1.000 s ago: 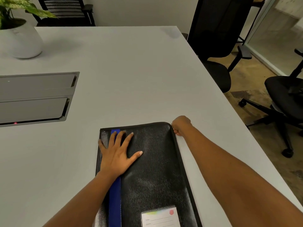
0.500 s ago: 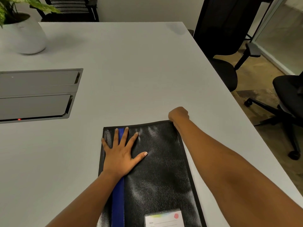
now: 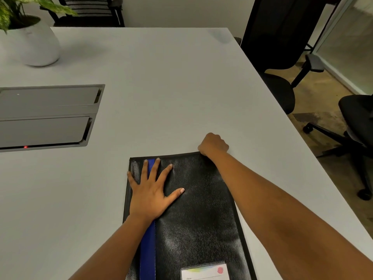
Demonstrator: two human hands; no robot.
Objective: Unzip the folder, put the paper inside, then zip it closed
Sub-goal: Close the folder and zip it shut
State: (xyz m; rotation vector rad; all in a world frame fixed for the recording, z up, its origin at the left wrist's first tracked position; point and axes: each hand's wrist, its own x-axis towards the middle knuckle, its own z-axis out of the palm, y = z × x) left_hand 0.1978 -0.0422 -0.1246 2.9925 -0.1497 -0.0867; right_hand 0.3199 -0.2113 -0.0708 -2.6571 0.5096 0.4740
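A black leather-look zip folder [image 3: 201, 209] with a blue stripe and a white label pocket lies flat on the grey table [image 3: 161, 87] in front of me. My left hand [image 3: 153, 190] presses flat on its upper left part, fingers spread over the stripe. My right hand [image 3: 214, 145] is curled into a fist at the folder's far right corner, where the zip runs; the zip pull itself is hidden inside my fingers. No paper is in view.
A grey cable hatch [image 3: 46, 116] is set into the table at the left. A white plant pot [image 3: 34, 43] stands at the far left. Black office chairs [image 3: 282, 57] stand beyond the table's right edge.
My right hand has gone from the folder's right edge round its far right corner. My left hand stays pressed on the folder.
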